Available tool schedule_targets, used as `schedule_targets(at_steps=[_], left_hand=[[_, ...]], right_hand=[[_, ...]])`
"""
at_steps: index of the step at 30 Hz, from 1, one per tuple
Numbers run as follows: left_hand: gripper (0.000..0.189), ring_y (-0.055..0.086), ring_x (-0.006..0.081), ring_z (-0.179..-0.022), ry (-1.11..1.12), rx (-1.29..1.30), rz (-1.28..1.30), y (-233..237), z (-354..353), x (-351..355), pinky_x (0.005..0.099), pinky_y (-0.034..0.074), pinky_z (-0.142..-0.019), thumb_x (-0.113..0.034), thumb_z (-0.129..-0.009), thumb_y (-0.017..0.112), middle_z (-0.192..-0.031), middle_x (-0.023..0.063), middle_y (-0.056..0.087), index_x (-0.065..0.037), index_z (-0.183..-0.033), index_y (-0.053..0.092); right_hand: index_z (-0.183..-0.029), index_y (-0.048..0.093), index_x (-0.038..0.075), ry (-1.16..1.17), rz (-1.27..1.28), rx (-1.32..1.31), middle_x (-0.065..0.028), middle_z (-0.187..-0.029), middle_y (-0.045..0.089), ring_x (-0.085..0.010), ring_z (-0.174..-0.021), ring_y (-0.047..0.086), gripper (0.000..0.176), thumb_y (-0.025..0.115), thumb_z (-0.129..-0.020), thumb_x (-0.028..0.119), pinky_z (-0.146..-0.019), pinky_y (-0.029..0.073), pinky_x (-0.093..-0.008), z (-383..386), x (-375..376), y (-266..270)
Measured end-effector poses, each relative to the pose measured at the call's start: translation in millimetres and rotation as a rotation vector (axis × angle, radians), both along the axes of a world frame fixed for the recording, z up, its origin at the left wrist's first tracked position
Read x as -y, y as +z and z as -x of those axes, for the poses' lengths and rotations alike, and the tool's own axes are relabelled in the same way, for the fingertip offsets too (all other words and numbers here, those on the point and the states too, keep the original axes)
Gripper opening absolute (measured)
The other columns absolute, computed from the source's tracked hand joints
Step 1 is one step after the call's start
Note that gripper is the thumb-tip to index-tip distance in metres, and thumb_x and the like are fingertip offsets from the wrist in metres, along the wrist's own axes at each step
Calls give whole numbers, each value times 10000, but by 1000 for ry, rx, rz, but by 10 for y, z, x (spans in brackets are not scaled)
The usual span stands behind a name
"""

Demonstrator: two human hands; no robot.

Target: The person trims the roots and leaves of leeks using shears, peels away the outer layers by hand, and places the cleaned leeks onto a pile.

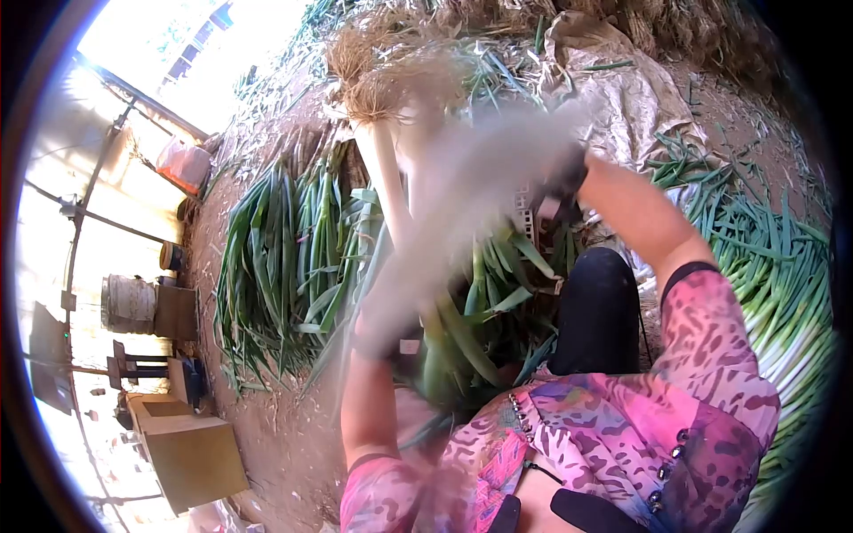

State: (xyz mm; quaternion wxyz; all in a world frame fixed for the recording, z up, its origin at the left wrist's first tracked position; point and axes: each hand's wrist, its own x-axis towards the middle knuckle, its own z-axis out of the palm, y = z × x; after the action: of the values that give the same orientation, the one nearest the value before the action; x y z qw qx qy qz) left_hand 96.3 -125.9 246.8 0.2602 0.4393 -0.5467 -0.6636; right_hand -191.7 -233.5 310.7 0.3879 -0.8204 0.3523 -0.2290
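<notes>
Several thick leeks (380,164) stand out in front of me, their white shanks pointing away and brown roots (369,84) at the far end. My left hand (404,282), in a grey glove, is closed around their stalks, its fingers smeared by motion. Below it hang broad green leaves (458,342). My right hand (511,155), also grey-gloved, is a streak of blur crossing beside the shanks near the roots. Whether its fingers touch them or hold anything cannot be made out.
A heap of green leeks (275,258) lies on the ground to the left. More pale-stemmed leeks (782,311) spread along the right. Crumpled sacking (622,98) covers soil at the back. A wooden box (187,444) and a white bucket (129,304) stand by the left wall.
</notes>
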Motion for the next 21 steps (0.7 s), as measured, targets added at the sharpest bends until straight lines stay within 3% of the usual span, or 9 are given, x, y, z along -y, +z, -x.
schedule_targets(at_steps=[4,7,9,10,14,17,18,19,21], left_hand=[[580,599,202,-884,31,48,5,38,-47,-65,329,518,-808,-216,-622,738,-970,71,615,6,-1138,596],[526,603,200,-863,126,65,111,118,-22,-72,325,518,-798,-211,-636,732,-948,68,618,9,-1099,613],[468,609,199,-854,265,-71,28,217,17,-146,333,518,-783,-213,-667,716,-939,68,620,14,-1066,625],[479,611,202,-864,194,80,169,-420,-351,281,339,513,-790,-228,-686,709,-946,70,619,17,-1087,616],[527,613,234,-911,150,-70,233,118,-292,538,357,501,-862,-200,-719,671,-982,107,628,31,-1185,589],[547,624,271,-943,152,-221,328,746,-152,462,375,510,-875,-193,-706,653,-1029,151,647,56,-1189,589],[523,624,264,-931,180,-229,396,1003,-79,389,366,508,-857,-196,-689,651,-1017,161,654,57,-1146,610],[627,618,298,-1009,138,-260,425,1125,-148,402,388,506,-917,-219,-728,653,-1102,189,631,71,-1270,531],[764,606,335,-1110,142,-289,504,1415,-334,380,415,502,-989,-267,-778,656,-1224,227,593,81,-1419,426]], right_hand=[[-1153,685,58,-482,533,-195,-60,-952,713,-150,-793,645,370,742,-900,321,-705,541,-291,685,835,180],[-1164,683,64,-698,670,-115,-66,-954,716,-145,-760,648,361,737,-907,312,-672,550,-276,1225,965,427],[-1171,682,68,-628,642,-34,-70,-955,718,-142,-738,650,356,734,-912,306,-650,557,-267,1252,790,468],[-1175,681,71,-551,616,6,-72,-956,718,-140,-727,651,353,732,-914,303,-639,560,-262,1201,688,431],[-1189,679,79,76,351,255,-80,-958,722,-133,-684,655,343,726,-923,290,-594,572,-242,624,238,-22],[-1190,687,82,303,-739,444,-78,-966,725,-137,-661,652,327,720,-935,284,-592,576,-253,-85,-187,-106],[-1181,694,82,283,-773,373,-77,-956,726,-151,-654,654,316,716,-936,280,-586,573,-267,-386,-310,-247],[-1172,702,81,265,-807,302,-76,-947,727,-164,-648,656,305,712,-937,275,-580,570,-282,-688,-435,-389],[-1145,709,68,266,-404,192,-84,-913,730,-183,-661,671,270,666,-954,255,-561,556,-306,-1234,-498,-1462]])
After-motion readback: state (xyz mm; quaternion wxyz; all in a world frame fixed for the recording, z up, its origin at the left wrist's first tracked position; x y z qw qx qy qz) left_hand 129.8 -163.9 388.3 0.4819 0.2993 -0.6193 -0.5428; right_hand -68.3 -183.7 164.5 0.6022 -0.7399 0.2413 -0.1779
